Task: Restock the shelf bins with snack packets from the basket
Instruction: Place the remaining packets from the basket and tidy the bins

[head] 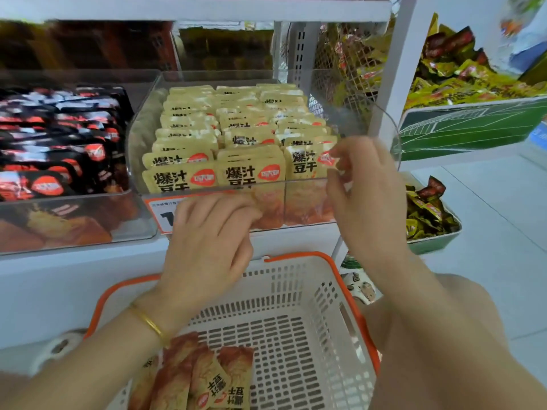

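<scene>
A clear shelf bin [296,76] holds three rows of yellow snack packets [248,134], standing upright. My right hand [364,190] pinches the top right corner of the front packet [305,165] in the right row. My left hand [210,232] is in front of the bin's clear front wall, fingers bent and touching it; nothing shows in its grip. Below, a white basket [334,315] with orange handles holds several yellow and orange packets [204,377] in its near left corner.
A clear bin of black and red packets [59,143] stands to the left. An orange price tag [161,214] hangs under the yellow bin. Green bins of yellow-green wrapped snacks [429,211] sit to the right, past a white shelf post [393,69].
</scene>
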A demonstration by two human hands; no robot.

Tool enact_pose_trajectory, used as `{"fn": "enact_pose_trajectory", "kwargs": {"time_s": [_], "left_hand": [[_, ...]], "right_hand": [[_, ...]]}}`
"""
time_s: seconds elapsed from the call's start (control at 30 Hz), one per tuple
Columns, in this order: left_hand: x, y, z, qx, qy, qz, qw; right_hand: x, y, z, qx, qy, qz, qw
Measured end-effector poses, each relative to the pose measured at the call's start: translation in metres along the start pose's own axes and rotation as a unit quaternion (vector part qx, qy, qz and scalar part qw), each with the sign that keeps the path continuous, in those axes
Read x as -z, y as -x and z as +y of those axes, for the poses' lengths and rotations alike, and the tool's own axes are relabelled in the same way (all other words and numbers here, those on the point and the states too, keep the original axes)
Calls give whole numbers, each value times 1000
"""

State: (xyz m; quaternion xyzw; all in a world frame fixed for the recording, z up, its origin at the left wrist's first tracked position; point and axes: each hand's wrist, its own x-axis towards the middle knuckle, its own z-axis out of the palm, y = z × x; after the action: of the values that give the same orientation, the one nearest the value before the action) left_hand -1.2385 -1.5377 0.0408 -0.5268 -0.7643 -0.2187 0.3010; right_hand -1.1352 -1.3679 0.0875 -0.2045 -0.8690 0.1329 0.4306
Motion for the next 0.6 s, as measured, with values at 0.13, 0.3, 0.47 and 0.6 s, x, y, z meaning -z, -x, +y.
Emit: {"fn": "enact_pose_trajectory", "kwargs": {"time_s": [0.13, 0.3, 0.47, 0.6], "left_hand": [[-17, 62, -40, 28, -22, -151, 988], [-41, 139, -73, 66, -62, -308, 947], [-63, 171, -82, 97, -60, -352, 929], [-69, 185, -87, 132, -60, -360, 921]], "right_hand": [[-61, 65, -16, -46, -95, -401, 910], [-167, 171, -6, 35, 49, -677, 734], [-239, 269, -13, 80, 90, -711, 692], [-263, 316, -23, 99, 128, -755, 635]]}}
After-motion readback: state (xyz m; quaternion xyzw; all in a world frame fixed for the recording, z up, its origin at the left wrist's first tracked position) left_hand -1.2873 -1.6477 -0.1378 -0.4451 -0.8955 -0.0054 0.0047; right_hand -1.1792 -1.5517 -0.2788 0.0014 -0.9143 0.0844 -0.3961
